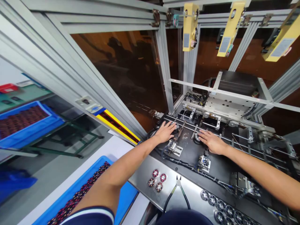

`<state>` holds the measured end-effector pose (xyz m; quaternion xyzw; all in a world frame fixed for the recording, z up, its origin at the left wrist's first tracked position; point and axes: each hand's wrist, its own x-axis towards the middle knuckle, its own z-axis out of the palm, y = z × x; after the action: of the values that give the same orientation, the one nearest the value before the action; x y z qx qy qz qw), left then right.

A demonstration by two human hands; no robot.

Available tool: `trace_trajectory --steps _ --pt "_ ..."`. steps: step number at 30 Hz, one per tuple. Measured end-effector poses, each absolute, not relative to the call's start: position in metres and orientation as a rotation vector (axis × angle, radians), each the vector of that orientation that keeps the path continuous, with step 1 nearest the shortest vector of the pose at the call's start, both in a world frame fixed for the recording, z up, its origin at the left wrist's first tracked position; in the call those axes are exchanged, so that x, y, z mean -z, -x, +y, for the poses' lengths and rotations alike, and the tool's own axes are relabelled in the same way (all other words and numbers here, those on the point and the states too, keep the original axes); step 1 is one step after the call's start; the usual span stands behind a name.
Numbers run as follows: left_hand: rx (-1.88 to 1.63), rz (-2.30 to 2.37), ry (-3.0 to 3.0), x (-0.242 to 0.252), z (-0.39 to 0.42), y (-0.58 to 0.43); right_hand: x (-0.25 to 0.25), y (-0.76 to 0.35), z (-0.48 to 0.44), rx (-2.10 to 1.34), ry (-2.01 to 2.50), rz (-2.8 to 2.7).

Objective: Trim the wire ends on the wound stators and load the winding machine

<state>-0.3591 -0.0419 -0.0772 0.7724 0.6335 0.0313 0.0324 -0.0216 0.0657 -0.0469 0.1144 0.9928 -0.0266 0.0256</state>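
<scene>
Both my arms reach into a framed machine bay. My left hand point(165, 131) lies flat with its fingers spread on a round fixture at the left of the black machine bed point(187, 153). My right hand point(211, 140) also lies flat, fingers stretched out, over a second round fixture on the rails; what is under each palm is hidden. Three small red wound stators point(156, 180) sit on the steel front plate point(140, 178), near my left forearm. A row of several silver-blue stators point(220, 206) lies at the front right.
Black-handled cutting pliers point(178, 187) lie on the steel plate. A blue tray point(126, 197) of wound parts stands at lower left, another blue tray point(30, 131) farther left. Aluminium frame posts point(164, 68) and yellow hanging tools point(189, 26) surround the bay. Small clamp blocks point(204, 162) stand on the bed.
</scene>
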Motion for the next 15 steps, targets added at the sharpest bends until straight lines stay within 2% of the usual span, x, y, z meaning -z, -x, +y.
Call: trace_trajectory --steps 5,9,12,15 --pt "-0.222 1.943 -2.411 0.061 -0.032 0.351 -0.009 0.023 0.033 -0.044 -0.454 3.2" --pt "-0.614 2.133 -2.253 0.048 -0.052 0.345 -0.05 -0.03 -0.031 -0.153 -0.662 3.468" --pt "-0.995 2.275 -1.997 0.055 -0.105 0.338 -0.042 -0.093 -0.099 -0.194 -1.083 3.703" --pt "-1.278 2.381 -1.649 0.084 -0.181 0.324 0.005 -0.157 -0.168 -0.294 -1.785 3.526"
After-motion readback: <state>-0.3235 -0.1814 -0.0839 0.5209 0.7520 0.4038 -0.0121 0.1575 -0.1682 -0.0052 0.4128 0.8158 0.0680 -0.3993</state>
